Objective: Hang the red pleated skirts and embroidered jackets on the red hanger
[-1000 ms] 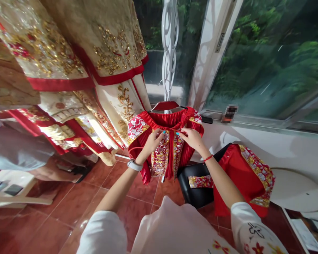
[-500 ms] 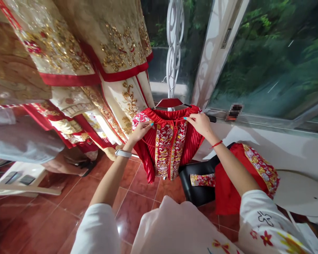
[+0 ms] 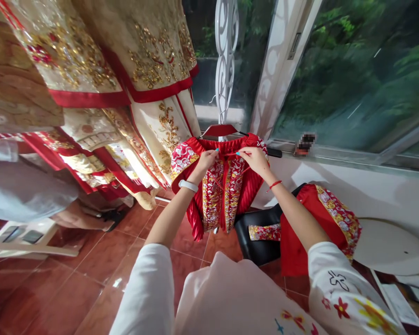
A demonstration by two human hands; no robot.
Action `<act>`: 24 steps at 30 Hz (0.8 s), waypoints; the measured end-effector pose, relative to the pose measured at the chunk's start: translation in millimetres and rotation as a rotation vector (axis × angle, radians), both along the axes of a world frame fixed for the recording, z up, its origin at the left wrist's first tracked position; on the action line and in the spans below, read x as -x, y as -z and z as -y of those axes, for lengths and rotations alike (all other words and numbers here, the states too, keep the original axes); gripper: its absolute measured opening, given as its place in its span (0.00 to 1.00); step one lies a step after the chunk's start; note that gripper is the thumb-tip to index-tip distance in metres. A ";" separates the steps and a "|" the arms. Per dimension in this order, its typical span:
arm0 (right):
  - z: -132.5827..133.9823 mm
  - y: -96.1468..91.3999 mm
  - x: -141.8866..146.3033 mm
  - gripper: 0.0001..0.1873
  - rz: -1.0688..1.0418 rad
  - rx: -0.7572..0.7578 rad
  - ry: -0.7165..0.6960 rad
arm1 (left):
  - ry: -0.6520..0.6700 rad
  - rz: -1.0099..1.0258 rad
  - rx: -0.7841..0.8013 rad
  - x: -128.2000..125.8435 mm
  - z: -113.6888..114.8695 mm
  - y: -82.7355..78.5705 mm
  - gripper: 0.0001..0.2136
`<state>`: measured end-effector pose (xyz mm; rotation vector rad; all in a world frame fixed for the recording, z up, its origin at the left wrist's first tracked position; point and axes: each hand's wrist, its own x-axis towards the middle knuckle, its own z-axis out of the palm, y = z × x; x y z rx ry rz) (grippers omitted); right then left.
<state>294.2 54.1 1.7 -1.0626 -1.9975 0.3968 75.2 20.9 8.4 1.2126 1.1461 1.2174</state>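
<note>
A small red embroidered garment (image 3: 223,195) hangs on a red hanger (image 3: 219,130) from a white ornate rack post (image 3: 225,60). Both my hands are at its top edge. My left hand (image 3: 206,161) pinches the red cloth left of the middle. My right hand (image 3: 253,158) pinches a thin red cord at the waistband, right of the middle. The cord loops down across the gold and white embroidered front panels.
Cream and gold embroidered gowns (image 3: 101,79) with red trim hang at the left. A black chair (image 3: 261,232) at the right carries another red embroidered garment (image 3: 317,228). A round white table (image 3: 391,246) stands by the window (image 3: 352,79). The floor is red tile (image 3: 66,288).
My hands were spread apart along the top edge half a second ago; they have come back together at the middle, with the red cord now between my fingers.
</note>
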 end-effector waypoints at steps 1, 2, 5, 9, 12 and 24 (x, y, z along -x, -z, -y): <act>-3.4 5.2 -5.1 0.12 -0.034 0.009 0.029 | -0.028 -0.056 -0.036 7.2 1.0 1.0 0.17; -6.5 10.2 -10.0 0.13 -0.066 0.019 0.058 | -0.033 -0.110 -0.048 15.9 2.5 2.2 0.16; -11.7 20.3 -17.9 0.12 -0.133 0.042 0.134 | 0.017 -0.191 -0.022 41.1 9.4 7.2 0.14; -3.7 18.4 -4.7 0.12 -0.150 0.008 0.087 | 0.101 0.020 0.092 47.5 19.5 14.9 0.10; 10.7 13.0 21.0 0.11 -0.137 -0.022 -0.039 | 0.331 0.249 0.304 27.9 24.3 19.6 0.09; -9.1 12.8 5.8 0.19 -0.113 -0.002 0.191 | 0.214 0.388 0.257 39.8 16.4 18.2 0.11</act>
